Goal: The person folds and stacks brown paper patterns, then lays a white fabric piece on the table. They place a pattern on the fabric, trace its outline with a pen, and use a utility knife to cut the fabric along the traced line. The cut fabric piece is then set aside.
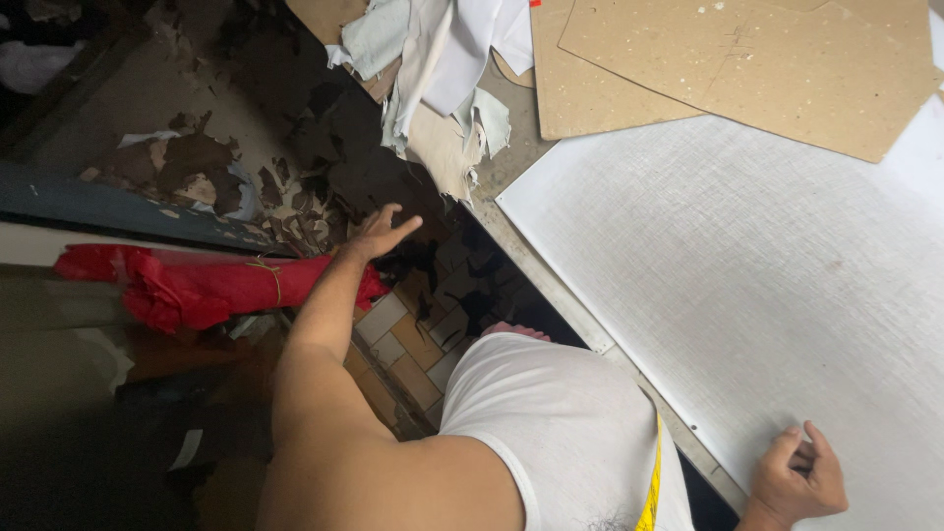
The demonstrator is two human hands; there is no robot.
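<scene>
My left hand (382, 234) reaches down and away from my body, fingers spread, holding nothing. It hovers just past the end of a red rolled bundle (192, 286) tied with string, above dark scraps on the floor. My right hand (798, 477) rests on the white scored cutting board (767, 285) at the lower right, fingers curled in loosely with nothing visible in them. A yellow measuring tape (653, 487) hangs over my white shirt.
Brown cardboard sheets (747, 59) lie at the far end of the white board. White and pale fabric offcuts (433, 69) hang off the table corner. Dark leather scraps (295, 167) litter the floor, with patterned tiles (418, 339) below the table edge.
</scene>
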